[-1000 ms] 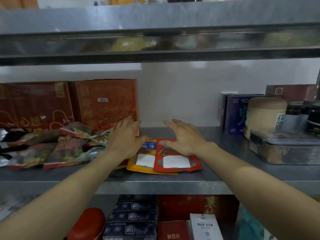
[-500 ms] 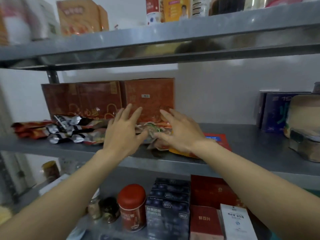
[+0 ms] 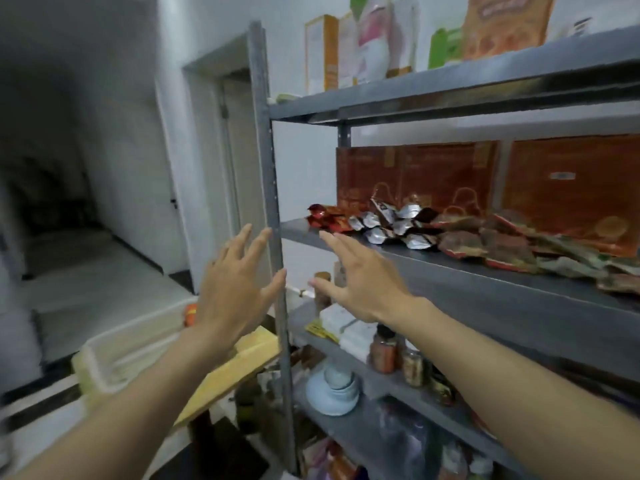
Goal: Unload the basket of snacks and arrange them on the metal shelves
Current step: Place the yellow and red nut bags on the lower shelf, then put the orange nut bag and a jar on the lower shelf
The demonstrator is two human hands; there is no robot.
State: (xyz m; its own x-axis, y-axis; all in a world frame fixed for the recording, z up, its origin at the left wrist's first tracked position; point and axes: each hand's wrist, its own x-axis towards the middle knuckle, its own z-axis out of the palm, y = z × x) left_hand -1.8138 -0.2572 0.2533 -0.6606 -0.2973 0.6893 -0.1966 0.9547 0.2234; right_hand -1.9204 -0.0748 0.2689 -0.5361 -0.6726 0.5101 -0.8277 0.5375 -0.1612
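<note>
Both hands are empty, fingers spread, raised in front of the metal shelves [image 3: 450, 271]; the left hand [image 3: 232, 289] sits at 9 o'clock of the upright post [image 3: 273, 209], the right hand [image 3: 360, 282] at its 3 o'clock; snack packets [image 3: 450, 237] lie on the middle shelf at 2 o'clock of the right hand, before red boxes [image 3: 485, 178]; a pale basket [image 3: 121, 351] sits at 7 o'clock of the left hand

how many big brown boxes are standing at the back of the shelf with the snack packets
3, side by side against the wall: left box, middle box, right box. More may lie past the picture's right edge.
</note>
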